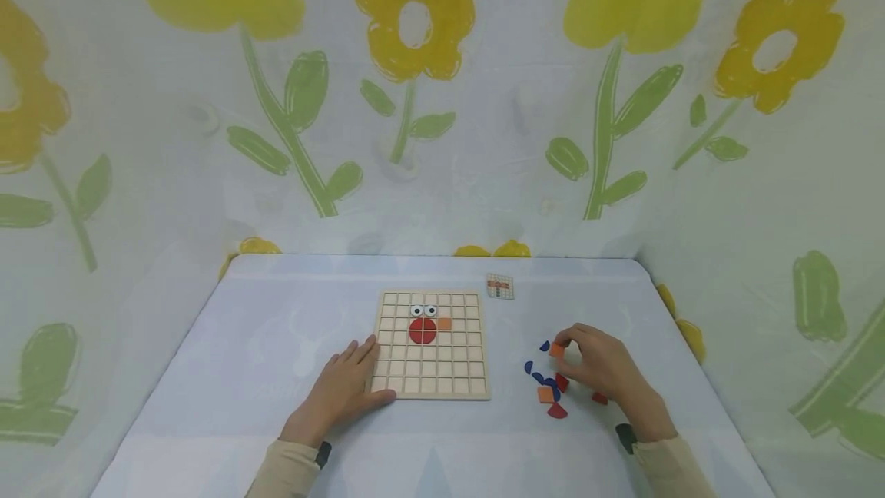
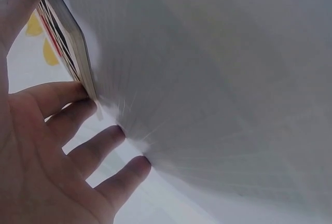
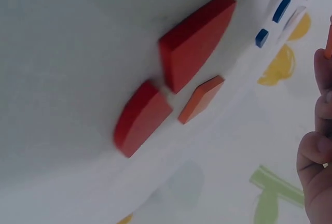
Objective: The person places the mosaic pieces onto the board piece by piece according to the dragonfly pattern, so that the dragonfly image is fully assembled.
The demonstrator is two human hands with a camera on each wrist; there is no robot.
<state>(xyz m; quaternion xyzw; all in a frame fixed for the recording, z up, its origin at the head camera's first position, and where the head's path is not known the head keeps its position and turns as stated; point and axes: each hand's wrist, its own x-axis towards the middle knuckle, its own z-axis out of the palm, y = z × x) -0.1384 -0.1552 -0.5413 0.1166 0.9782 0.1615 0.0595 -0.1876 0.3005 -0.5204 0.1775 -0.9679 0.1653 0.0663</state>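
Observation:
My left hand (image 1: 342, 388) lies at the lower left corner of a wooden grid board (image 1: 429, 367). Its fingers are extended along the left edge, with the thumb at the front edge. On the board sit two eye tiles (image 1: 424, 311), a red circle (image 1: 422, 331) of quarter pieces and an orange square tile (image 1: 445, 324). To the right of the board, my right hand (image 1: 600, 361) pinches another orange square tile (image 1: 556, 350) between thumb and fingers. In the right wrist view only an edge of the held tile (image 3: 329, 42) shows, beside curled fingers.
Near the right hand lie several blue pieces (image 1: 528, 367), red quarter pieces (image 1: 557, 410) and an orange tile (image 1: 545, 395). A small pattern card (image 1: 500, 286) rests behind the board's right corner. Flower-printed fabric (image 1: 484, 198) stands around the white table (image 1: 263, 344).

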